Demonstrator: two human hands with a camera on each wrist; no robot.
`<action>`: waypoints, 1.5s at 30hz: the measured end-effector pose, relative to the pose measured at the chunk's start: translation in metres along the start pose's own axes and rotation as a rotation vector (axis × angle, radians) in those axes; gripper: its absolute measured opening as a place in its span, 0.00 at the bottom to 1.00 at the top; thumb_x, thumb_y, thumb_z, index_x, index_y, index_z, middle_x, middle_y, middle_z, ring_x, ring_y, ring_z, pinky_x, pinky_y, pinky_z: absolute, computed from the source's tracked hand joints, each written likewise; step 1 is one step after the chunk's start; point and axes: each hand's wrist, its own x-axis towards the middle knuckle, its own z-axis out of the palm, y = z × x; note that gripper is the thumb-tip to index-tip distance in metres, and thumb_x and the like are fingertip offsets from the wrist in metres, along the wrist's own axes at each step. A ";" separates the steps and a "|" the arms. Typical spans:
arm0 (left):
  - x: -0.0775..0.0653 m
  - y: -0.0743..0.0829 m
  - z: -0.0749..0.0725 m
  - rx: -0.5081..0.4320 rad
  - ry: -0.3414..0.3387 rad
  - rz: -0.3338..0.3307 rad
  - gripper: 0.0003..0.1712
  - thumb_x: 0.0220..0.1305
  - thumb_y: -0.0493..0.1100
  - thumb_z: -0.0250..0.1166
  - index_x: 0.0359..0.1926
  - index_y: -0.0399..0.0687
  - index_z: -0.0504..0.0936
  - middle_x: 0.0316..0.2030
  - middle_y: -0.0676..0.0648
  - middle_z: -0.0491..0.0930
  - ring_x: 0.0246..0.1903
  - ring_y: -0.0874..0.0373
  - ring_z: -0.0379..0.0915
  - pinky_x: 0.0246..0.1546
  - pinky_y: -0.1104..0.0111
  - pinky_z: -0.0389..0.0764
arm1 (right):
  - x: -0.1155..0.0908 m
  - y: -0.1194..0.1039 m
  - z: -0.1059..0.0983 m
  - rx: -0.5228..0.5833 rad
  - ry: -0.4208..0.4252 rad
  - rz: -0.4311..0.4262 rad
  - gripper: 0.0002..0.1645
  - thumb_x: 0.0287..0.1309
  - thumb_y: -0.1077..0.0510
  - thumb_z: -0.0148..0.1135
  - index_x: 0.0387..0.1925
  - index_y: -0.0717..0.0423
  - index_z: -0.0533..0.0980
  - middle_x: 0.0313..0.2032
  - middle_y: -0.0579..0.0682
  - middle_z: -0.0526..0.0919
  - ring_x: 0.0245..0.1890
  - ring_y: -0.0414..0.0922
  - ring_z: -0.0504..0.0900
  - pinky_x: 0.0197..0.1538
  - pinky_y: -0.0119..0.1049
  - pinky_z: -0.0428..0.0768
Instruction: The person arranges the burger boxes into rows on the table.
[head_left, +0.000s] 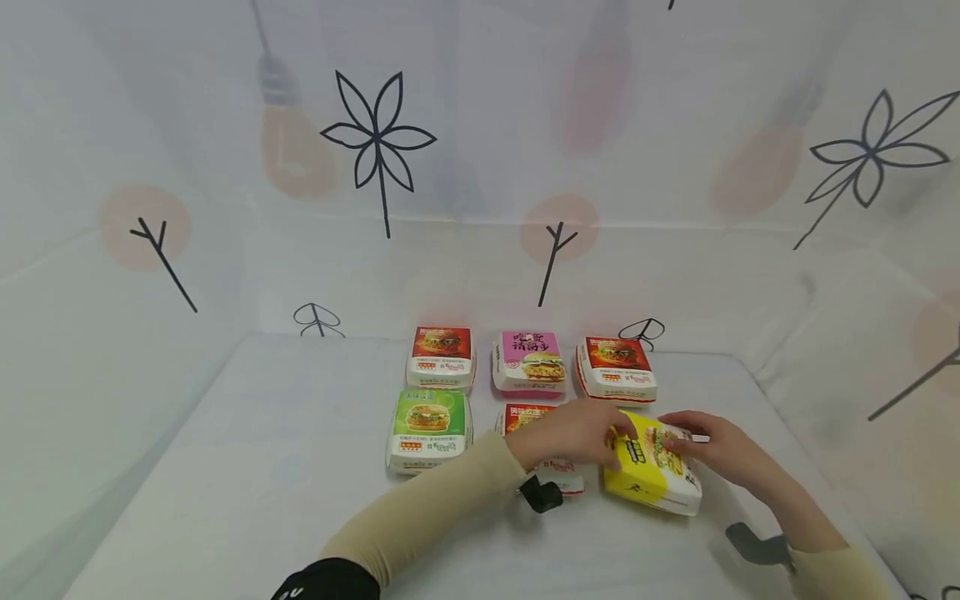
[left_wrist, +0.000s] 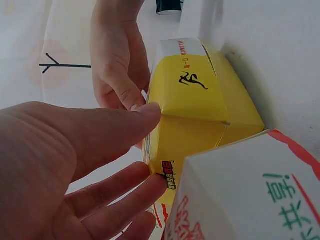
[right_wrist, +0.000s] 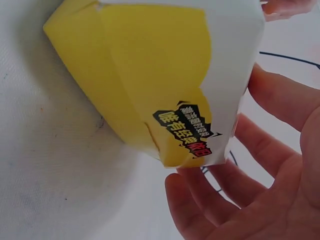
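A yellow-and-white burger box point(head_left: 648, 471) sits askew at the right of the front row, between the two hands. My left hand point(head_left: 573, 433) reaches over the red-and-white box beside it and holds its left part; in the left wrist view the thumb point(left_wrist: 132, 120) touches its edge and the fingertips lie by the printed label. My right hand point(head_left: 723, 450) holds it from the right, thumb on the lid. In the right wrist view, the right fingers point(right_wrist: 200, 200) curve round its end. The red-and-white burger box point(head_left: 562, 475) is partly hidden by the left hand.
Behind stand a red-topped box point(head_left: 442, 358), a pink-topped box point(head_left: 529, 364) and another red-topped box point(head_left: 617, 369). A green-topped box point(head_left: 429, 431) is at the front left. All rest on a white cloth surface point(head_left: 285, 442), with a patterned cloth point(head_left: 480, 167) hanging around it.
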 end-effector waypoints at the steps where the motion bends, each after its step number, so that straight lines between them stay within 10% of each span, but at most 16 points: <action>1: 0.001 0.000 0.001 0.005 0.002 -0.003 0.26 0.56 0.50 0.76 0.56 0.65 0.82 0.46 0.65 0.77 0.41 0.71 0.69 0.43 0.79 0.72 | 0.000 0.000 0.000 0.006 -0.004 0.001 0.39 0.63 0.40 0.64 0.63 0.64 0.72 0.62 0.69 0.72 0.60 0.69 0.69 0.51 0.63 0.77; 23: 0.003 0.006 0.008 -0.001 0.087 -0.065 0.22 0.61 0.38 0.70 0.52 0.66 0.82 0.45 0.64 0.77 0.42 0.70 0.69 0.44 0.77 0.74 | -0.013 0.014 -0.003 0.191 -0.071 -0.042 0.33 0.66 0.54 0.62 0.67 0.65 0.68 0.65 0.69 0.69 0.63 0.69 0.66 0.54 0.65 0.74; 35: 0.001 0.008 0.006 0.086 0.118 -0.094 0.17 0.61 0.49 0.73 0.51 0.67 0.83 0.36 0.65 0.75 0.35 0.69 0.67 0.35 0.77 0.70 | -0.014 0.007 0.004 0.220 -0.037 0.036 0.35 0.66 0.52 0.62 0.68 0.65 0.67 0.66 0.68 0.68 0.63 0.67 0.68 0.56 0.61 0.75; 45: 0.001 0.006 0.005 0.119 0.123 -0.103 0.26 0.57 0.58 0.74 0.57 0.68 0.81 0.48 0.67 0.78 0.40 0.69 0.68 0.43 0.73 0.73 | -0.010 0.013 0.008 0.180 -0.010 0.067 0.40 0.66 0.45 0.63 0.70 0.64 0.65 0.67 0.69 0.66 0.64 0.69 0.65 0.55 0.64 0.74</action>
